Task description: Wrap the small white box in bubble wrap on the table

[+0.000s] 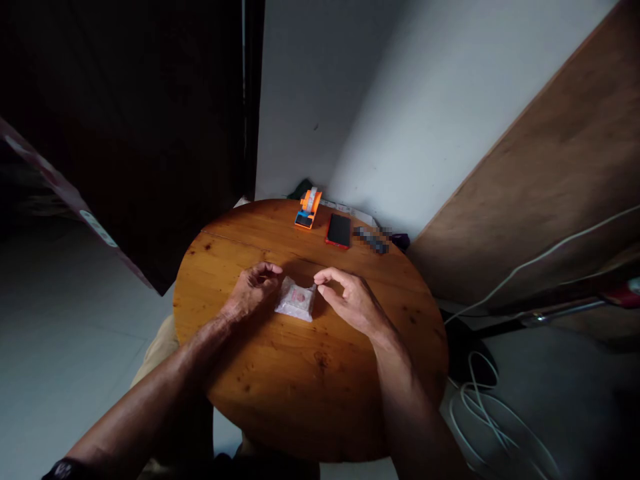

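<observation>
A small, flat, squarish packet (pixel 296 299) in crinkled, whitish clear plastic lies on the round wooden table (pixel 320 400), with a pinkish-red mark on its top. At its left side my left hand (pixel 253 288) hovers with fingers loosely bent and thumb apart, nothing visible in it. My right hand (pixel 349 299) is at the packet's upper right corner, its fingers and thumb curved with a gap between them. Whether the right fingertips touch the plastic edge I cannot tell.
Toward the wall are an orange tape dispenser (pixel 309 208) with a blue part, a red-edged phone (pixel 339 231) and a dark, partly blurred object (pixel 373 240). A dark door (pixel 125 133) stands at left. White cable (pixel 480 400) coils on the floor at right.
</observation>
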`<action>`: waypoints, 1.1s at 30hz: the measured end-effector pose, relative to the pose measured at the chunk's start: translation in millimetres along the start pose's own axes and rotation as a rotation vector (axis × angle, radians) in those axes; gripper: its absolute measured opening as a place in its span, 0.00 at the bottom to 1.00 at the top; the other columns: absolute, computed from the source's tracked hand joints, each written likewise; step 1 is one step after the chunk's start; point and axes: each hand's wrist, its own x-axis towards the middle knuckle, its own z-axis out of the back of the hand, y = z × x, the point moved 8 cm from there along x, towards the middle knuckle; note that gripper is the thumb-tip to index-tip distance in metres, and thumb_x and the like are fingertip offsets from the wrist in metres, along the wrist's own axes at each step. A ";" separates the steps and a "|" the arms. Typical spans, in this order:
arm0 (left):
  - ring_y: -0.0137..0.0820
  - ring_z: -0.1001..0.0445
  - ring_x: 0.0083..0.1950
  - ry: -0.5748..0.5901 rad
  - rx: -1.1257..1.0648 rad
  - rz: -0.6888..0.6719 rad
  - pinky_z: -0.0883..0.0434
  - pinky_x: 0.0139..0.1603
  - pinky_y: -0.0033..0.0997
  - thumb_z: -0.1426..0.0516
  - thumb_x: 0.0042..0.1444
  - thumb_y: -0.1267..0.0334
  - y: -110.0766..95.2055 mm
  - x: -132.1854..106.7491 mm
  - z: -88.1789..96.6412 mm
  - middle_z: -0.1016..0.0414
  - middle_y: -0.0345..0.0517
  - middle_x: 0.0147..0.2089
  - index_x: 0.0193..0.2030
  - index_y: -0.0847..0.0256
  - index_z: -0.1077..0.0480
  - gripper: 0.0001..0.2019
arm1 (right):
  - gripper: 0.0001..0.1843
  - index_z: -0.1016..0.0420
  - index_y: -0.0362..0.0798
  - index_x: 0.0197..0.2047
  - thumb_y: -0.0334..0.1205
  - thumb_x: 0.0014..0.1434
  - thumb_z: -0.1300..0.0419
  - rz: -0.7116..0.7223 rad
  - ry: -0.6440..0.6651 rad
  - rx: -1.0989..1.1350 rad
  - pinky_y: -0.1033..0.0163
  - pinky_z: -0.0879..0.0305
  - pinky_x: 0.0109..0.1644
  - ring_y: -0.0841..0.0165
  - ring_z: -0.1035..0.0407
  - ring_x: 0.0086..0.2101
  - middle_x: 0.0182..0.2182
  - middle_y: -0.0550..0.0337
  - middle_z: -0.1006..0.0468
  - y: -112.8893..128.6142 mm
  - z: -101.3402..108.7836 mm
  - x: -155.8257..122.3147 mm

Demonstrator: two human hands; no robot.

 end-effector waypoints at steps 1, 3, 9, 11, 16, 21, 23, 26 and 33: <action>0.27 0.29 0.33 0.014 0.015 0.006 0.32 0.34 0.26 0.37 0.45 0.61 1.5 -0.2 -0.9 0.24 0.43 0.34 0.42 0.63 0.26 0.16 | 0.09 0.24 0.50 0.39 0.31 0.58 0.44 -0.015 0.017 -0.008 0.63 0.30 0.40 0.66 0.24 0.39 0.37 0.59 0.18 -2.2 -1.5 0.1; 0.30 0.26 0.37 0.071 0.047 0.006 0.30 0.37 0.28 0.37 0.47 0.61 3.8 -1.7 -5.4 0.22 0.47 0.41 0.50 0.62 0.27 0.22 | 0.11 0.24 0.50 0.42 0.31 0.58 0.43 -0.050 0.040 -0.022 0.62 0.30 0.40 0.65 0.24 0.41 0.40 0.58 0.18 -6.4 -3.8 -0.1; 0.45 0.30 0.60 0.267 0.024 -0.019 0.30 0.57 0.41 0.35 0.51 0.58 8.5 -6.7 -21.8 0.32 0.58 0.64 0.63 0.62 0.35 0.32 | 0.17 0.25 0.51 0.48 0.29 0.56 0.42 -0.046 0.081 -0.008 0.57 0.30 0.48 0.64 0.25 0.45 0.44 0.57 0.19 -3.1 -7.9 -1.1; 0.46 0.31 0.62 0.306 0.021 -0.021 0.31 0.59 0.43 0.36 0.52 0.57 10.1 -7.0 -24.8 0.34 0.59 0.65 0.65 0.61 0.37 0.33 | 0.17 0.25 0.52 0.46 0.28 0.54 0.41 0.016 0.075 0.009 0.55 0.31 0.53 0.64 0.26 0.47 0.45 0.58 0.20 4.4 -7.4 -1.0; 0.39 0.26 0.52 0.330 0.093 -0.049 0.28 0.53 0.41 0.38 0.55 0.59 10.4 -5.6 -26.0 0.27 0.57 0.55 0.65 0.64 0.39 0.32 | 0.13 0.24 0.53 0.40 0.28 0.51 0.37 0.138 0.154 -0.010 0.52 0.33 0.56 0.62 0.27 0.48 0.47 0.58 0.22 16.4 -13.2 -3.1; 0.35 0.25 0.46 0.339 0.130 -0.035 0.27 0.48 0.37 0.39 0.55 0.61 9.6 -6.0 -26.5 0.25 0.53 0.50 0.62 0.63 0.37 0.28 | 0.18 0.26 0.52 0.43 0.30 0.49 0.31 0.185 0.223 -0.090 0.50 0.35 0.57 0.60 0.29 0.51 0.51 0.55 0.24 18.8 -25.1 -5.4; 0.35 0.25 0.47 0.335 0.130 -0.027 0.28 0.48 0.36 0.39 0.55 0.62 8.8 -6.6 -26.8 0.26 0.52 0.50 0.61 0.63 0.36 0.26 | 0.17 0.26 0.52 0.43 0.30 0.49 0.31 0.199 0.221 -0.119 0.50 0.35 0.57 0.60 0.29 0.52 0.52 0.55 0.24 19.1 -30.4 -5.8; 0.35 0.26 0.47 0.324 0.138 -0.013 0.28 0.47 0.35 0.40 0.55 0.63 7.6 -7.3 -27.2 0.26 0.52 0.50 0.59 0.64 0.35 0.25 | 0.11 0.26 0.51 0.38 0.29 0.52 0.34 0.205 0.171 -0.132 0.51 0.35 0.56 0.60 0.28 0.51 0.50 0.55 0.23 18.7 -34.6 -5.2; 0.33 0.26 0.44 0.323 0.193 -0.008 0.28 0.45 0.35 0.40 0.55 0.62 3.5 -9.7 -26.6 0.26 0.53 0.51 0.60 0.64 0.34 0.25 | 0.09 0.27 0.51 0.31 0.29 0.60 0.43 0.206 0.022 -0.052 0.55 0.32 0.51 0.64 0.26 0.45 0.43 0.57 0.20 22.3 -29.1 -2.2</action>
